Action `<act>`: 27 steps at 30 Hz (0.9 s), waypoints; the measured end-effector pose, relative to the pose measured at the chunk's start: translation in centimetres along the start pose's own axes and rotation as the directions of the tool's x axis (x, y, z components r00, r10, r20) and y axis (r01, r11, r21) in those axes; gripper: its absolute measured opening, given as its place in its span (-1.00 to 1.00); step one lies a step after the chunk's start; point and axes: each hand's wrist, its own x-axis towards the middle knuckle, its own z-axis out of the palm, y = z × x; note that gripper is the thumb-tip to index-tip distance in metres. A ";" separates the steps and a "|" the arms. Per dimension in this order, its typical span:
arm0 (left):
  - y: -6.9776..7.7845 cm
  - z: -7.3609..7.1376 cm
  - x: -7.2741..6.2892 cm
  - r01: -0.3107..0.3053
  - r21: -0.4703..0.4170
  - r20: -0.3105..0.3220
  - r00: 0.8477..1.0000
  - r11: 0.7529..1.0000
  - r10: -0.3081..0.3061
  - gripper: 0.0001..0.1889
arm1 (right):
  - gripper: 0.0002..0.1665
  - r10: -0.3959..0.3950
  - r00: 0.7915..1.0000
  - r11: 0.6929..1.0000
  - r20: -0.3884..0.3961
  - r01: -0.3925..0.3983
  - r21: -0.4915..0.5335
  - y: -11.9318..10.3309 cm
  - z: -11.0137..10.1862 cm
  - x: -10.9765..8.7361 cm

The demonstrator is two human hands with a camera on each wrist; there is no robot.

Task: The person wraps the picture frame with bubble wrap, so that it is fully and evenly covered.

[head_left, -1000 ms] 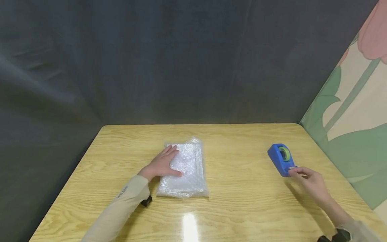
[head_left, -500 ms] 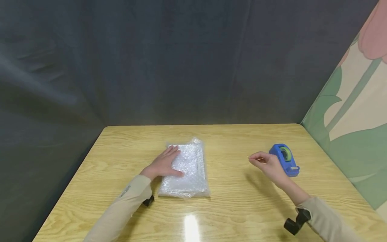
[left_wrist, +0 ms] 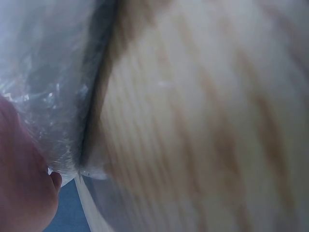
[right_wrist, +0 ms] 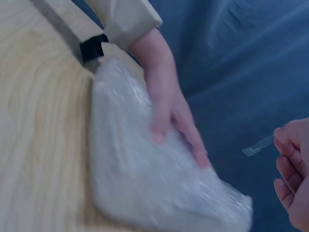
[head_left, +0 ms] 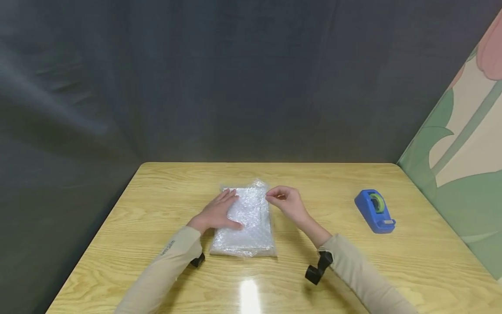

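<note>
A flat rectangular object in bubble wrap (head_left: 251, 222) lies on the wooden table, its outline showing through the film. My left hand (head_left: 219, 213) rests spread on its left side, thumb and fingers pressing the wrap. Up at the package's upper right edge, my right hand (head_left: 288, 203) pinches a short strip of clear tape (right_wrist: 258, 146) between thumb and forefinger; the right wrist view shows the strip sticking out free from the fingertips. In the left wrist view the wrap (left_wrist: 53, 87) and part of the left hand (left_wrist: 24, 179) fill the left side.
A blue tape dispenser (head_left: 375, 211) with a greenish roll stands on the right of the table (head_left: 321, 244). Dark cloth (head_left: 251, 87) hangs behind the table's far edge, and a flower-patterned curtain (head_left: 466, 174) borders the right side.
My right hand has left the tape dispenser and travelled left across the table to the bubble-wrapped package, pinching the tape strip. The left hand has kept its place on the wrap.
</note>
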 end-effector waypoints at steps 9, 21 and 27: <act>0.0 0.1 0.0 -0.006 -0.004 -0.017 1.000 1.000 0.006 0.07 | -0.91 0.046 0.998 0.996 -0.050 -0.042 0.083 -0.3 5.0 0.3; -0.1 0.2 -0.1 -0.010 -0.008 -0.021 1.000 1.000 0.010 0.07 | -0.92 0.087 0.994 0.991 -0.065 -0.080 0.109 2.5 7.6 0.9; 0.0 0.1 -0.1 -0.002 -0.005 -0.012 1.000 1.000 0.002 0.08 | -0.95 0.069 0.992 0.998 -0.101 -0.068 0.012 3.4 8.0 1.0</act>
